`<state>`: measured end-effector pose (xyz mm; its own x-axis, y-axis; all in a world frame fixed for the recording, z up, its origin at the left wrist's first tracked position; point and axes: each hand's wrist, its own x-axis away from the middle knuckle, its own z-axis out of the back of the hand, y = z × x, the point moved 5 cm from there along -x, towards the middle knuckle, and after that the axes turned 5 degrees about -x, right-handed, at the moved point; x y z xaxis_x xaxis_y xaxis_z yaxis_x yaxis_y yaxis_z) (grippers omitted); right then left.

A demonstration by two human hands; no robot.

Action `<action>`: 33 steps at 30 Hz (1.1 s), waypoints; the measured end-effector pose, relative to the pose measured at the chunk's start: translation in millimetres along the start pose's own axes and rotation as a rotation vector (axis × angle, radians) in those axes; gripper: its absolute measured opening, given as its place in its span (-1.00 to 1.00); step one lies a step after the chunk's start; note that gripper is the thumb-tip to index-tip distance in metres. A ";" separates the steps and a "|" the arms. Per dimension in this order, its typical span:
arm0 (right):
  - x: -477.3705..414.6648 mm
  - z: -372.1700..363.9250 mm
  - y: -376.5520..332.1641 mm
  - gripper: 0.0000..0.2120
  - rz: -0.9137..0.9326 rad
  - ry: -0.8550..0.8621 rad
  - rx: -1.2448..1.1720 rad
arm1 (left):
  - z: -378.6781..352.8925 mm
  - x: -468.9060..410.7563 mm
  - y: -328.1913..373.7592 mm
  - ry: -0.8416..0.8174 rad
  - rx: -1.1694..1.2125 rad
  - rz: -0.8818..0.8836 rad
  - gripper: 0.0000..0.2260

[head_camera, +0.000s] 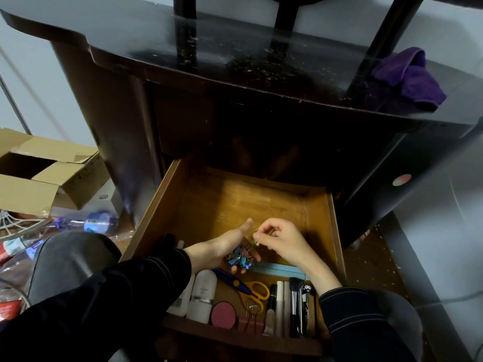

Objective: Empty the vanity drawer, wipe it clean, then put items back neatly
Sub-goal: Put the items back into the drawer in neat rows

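The wooden vanity drawer (235, 199) stands pulled out, its back half bare. My left hand (222, 246) is cupped palm-up over it and holds several small blue binder clips (239, 258). My right hand (282, 240) pinches one small clip (257, 235) just right of the left thumb. Along the drawer's front lie white bottles (202, 293), a round pink compact (223, 314), orange-handled scissors (252, 290), a light blue flat case (279, 270), and a row of brushes and pens (290, 307). A purple cloth (407, 82) sits on the dark vanity top (235, 53).
An open cardboard box (47, 171) and a plastic water bottle (94, 223) lie on the floor to the left among other litter. My knees flank the drawer. The vanity top is dusty, with dark mirror posts rising from it.
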<state>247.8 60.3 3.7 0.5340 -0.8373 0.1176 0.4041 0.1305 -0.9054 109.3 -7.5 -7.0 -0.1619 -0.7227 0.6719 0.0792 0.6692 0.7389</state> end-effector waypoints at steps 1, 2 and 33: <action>-0.3 6.4 1.8 -0.93 -0.009 0.049 0.005 | 4.0 -5.7 -2.1 0.040 -0.003 0.010 -0.37; -0.6 13.1 6.5 -0.92 -0.035 0.097 0.066 | 9.4 -11.5 -4.3 0.079 -0.016 0.016 -0.37; 4.0 -0.7 1.4 -0.96 -0.015 -0.001 0.128 | 17.5 -23.7 -11.1 0.028 0.419 0.070 -0.83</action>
<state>250.1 56.7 2.7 0.5279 -0.8392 0.1310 0.5033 0.1848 -0.8441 95.0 5.3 -32.0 -0.1433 -0.6739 0.7248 -0.3183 0.7248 0.6110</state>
